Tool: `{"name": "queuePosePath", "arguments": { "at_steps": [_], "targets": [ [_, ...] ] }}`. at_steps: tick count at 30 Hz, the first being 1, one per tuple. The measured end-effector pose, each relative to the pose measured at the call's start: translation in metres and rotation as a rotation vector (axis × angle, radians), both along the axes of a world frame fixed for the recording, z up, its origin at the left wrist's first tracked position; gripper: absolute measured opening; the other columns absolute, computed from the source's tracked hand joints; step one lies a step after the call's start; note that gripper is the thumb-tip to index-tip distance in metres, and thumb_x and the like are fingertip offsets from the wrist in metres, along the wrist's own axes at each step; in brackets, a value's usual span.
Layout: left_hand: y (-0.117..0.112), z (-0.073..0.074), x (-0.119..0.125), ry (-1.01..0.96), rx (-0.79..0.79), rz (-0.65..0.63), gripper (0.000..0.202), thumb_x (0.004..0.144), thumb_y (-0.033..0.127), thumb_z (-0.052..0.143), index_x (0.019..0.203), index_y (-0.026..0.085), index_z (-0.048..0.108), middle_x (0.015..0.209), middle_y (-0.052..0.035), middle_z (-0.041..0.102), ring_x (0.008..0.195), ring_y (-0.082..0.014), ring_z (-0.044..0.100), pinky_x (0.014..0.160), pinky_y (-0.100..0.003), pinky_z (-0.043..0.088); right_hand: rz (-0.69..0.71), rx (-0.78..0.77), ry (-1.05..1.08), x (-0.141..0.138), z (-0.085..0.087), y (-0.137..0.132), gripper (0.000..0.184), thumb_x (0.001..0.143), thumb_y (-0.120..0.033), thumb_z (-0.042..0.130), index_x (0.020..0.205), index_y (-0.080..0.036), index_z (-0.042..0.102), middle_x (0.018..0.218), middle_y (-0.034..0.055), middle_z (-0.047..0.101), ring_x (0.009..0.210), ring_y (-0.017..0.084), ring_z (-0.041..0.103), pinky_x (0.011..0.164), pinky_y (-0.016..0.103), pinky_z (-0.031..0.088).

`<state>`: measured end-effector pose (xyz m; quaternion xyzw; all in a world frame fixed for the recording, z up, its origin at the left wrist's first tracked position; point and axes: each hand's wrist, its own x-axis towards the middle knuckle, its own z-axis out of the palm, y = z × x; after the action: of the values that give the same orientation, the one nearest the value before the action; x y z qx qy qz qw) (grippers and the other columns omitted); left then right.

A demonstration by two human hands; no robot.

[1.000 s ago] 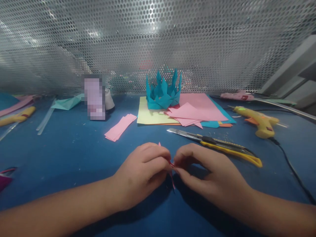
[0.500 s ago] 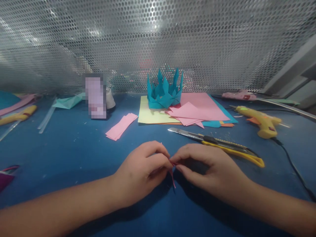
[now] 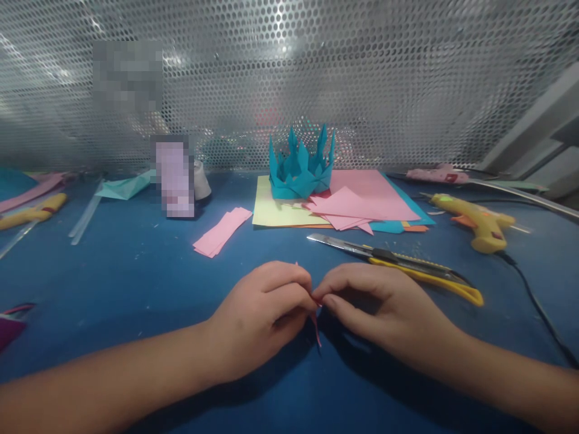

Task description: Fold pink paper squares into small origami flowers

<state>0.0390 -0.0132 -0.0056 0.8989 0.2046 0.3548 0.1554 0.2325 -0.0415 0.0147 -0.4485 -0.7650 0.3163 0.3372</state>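
Head view, lower centre: left hand [image 3: 262, 313] and right hand [image 3: 375, 310] meet fingertip to fingertip, both pinched tight on a pink paper strip [image 3: 317, 330]. Its tail hangs toward the blue table [image 3: 113, 271]. The two-sided pinch likely steadies so thin a piece. Utility knife [image 3: 398, 262] lies just behind the right hand, handy. Pink strip stack [image 3: 221, 232] centre-left, blue paper crown [image 3: 301, 166] upper centre, glue gun [image 3: 474, 223] right, clear of the hands.
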Motion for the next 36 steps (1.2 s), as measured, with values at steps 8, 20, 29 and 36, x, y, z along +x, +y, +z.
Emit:
{"name": "queuePosePath", "arguments": {
  "at_steps": [8,20,29,36],
  "targets": [
    [-0.0002,0.0018,0.0012,-0.026,0.009,-0.004,0.01,0.08,0.007,0.057,0.078,0.016,0.061,0.085,-0.0036,0.066,0.082,-0.0125,0.062,0.078,-0.024,0.051,0.011,-0.018,0.002,-0.0015,0.0003,-0.0005,0.017,0.08,-0.011,0.052,0.078,-0.02,0.066,0.073,0.0002,0.069,0.066,0.012,0.064,0.062,0.021,0.051],
    [-0.0004,0.0005,-0.0002,-0.018,-0.103,0.03,0.012,0.079,0.006,0.056,0.08,0.018,0.061,0.086,-0.0026,0.063,0.083,-0.0126,0.06,0.078,-0.027,0.051,0.006,-0.046,-0.035,-0.0008,-0.005,-0.0006,0.011,0.078,-0.011,0.056,0.079,-0.019,0.063,0.068,-0.0015,0.066,0.058,0.009,0.06,0.055,0.018,0.048],
    [0.0005,0.0016,0.0,-0.025,-0.117,0.004,0.013,0.079,0.006,0.056,0.079,0.018,0.06,0.084,-0.0018,0.064,0.083,-0.0121,0.06,0.08,-0.027,0.049,0.007,0.056,-0.073,0.002,-0.0075,-0.0018,0.011,0.077,-0.012,0.058,0.075,-0.02,0.065,0.068,-0.0017,0.066,0.061,0.011,0.061,0.057,0.021,0.047],
    [0.0005,0.003,-0.0004,-0.008,-0.158,-0.013,0.012,0.077,0.005,0.058,0.077,0.018,0.06,0.082,-0.0016,0.064,0.081,-0.0126,0.059,0.079,-0.027,0.049,0.092,-0.111,0.019,0.0024,-0.0061,0.0033,0.01,0.08,-0.014,0.055,0.08,-0.017,0.064,0.076,0.0022,0.068,0.065,0.012,0.063,0.059,0.022,0.052]
  ]
}}
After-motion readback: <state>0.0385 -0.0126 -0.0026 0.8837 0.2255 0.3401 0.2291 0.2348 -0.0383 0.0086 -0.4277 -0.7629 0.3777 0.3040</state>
